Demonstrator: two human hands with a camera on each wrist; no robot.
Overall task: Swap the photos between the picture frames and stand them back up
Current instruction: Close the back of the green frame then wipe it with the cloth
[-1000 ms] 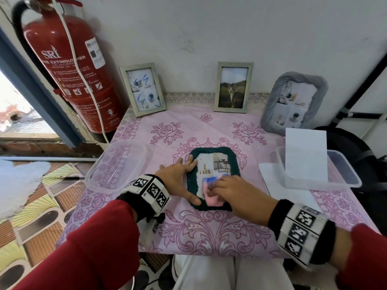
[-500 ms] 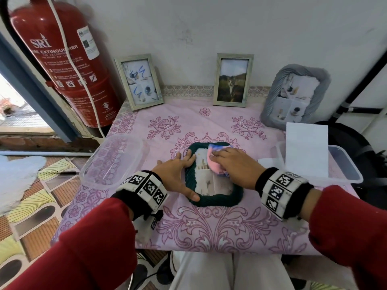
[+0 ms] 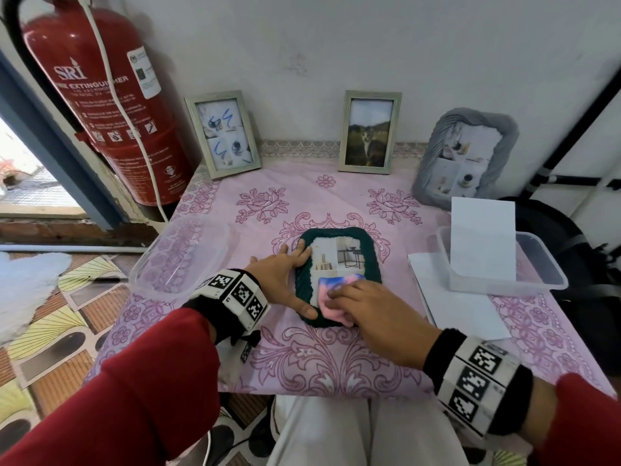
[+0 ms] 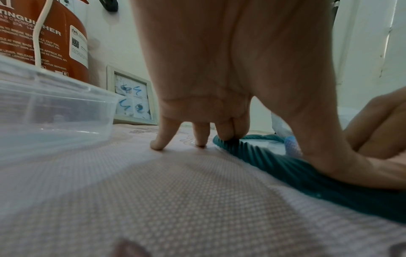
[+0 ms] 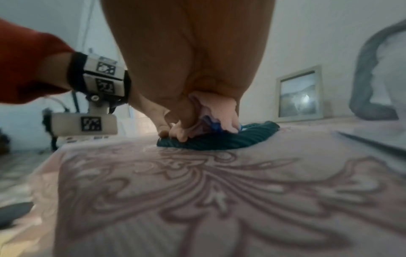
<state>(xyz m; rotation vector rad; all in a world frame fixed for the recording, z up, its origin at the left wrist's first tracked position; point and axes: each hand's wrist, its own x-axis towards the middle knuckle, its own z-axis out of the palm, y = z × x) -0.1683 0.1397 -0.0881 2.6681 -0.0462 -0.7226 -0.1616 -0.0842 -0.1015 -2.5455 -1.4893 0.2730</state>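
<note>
Pressure matters as we wipe the green frame (image 3: 337, 275) lying flat: left hand (image 3: 281, 280) spread open pinning its left edge, right hand (image 3: 371, 312) bunching the pink cloth (image 3: 331, 297) over its near glass.

- The red fire extinguisher (image 3: 97, 95) at the far left carries the brand "SRI" in large white letters
- Below that brand the same body reads "EXTINGUISHER"; the word before it is cut off by the white hose (image 3: 117, 95) and by the curve of the cylinder
- Smaller white instruction lines under it have the numbers 1, 2 and 3 at their starts; their words are too small to read
- The left wrist view shows "TINGUISHER" on the extinguisher and a white sticker (image 4: 79, 46) with a QR code; its print cannot be read
- The wristbands (image 3: 240, 294) on both wrists bear black-and-white square marker codes, no letters
</note>
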